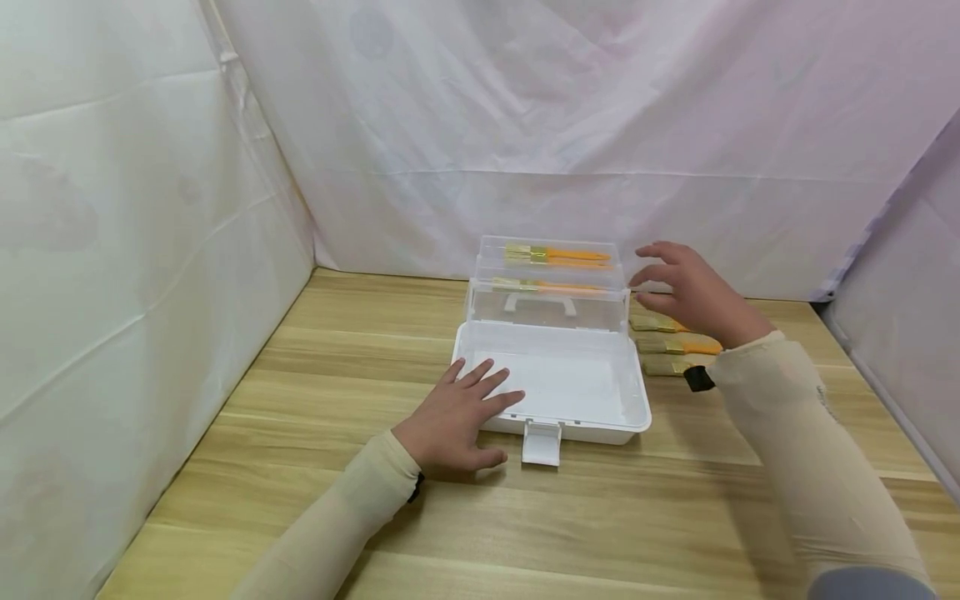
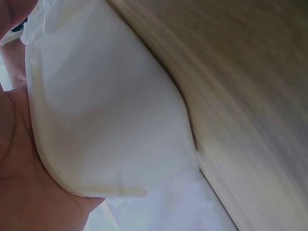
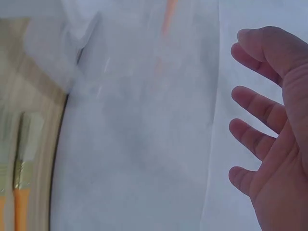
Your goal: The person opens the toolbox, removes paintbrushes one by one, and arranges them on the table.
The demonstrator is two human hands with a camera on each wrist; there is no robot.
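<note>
The white plastic storage box with clear fold-out trays (image 1: 553,367) stood open mid-worktop (image 1: 300,467). It looked light, stiff and slick, best taken by its rim or carry handle. The left hand (image 1: 457,417) lay flat on its front left corner; the right hand (image 1: 693,292) hovered open beside the trays. The head view showed orange-handled brushes (image 1: 558,255) in the trays; the left wrist view showed only the rim against the palm.
</note>
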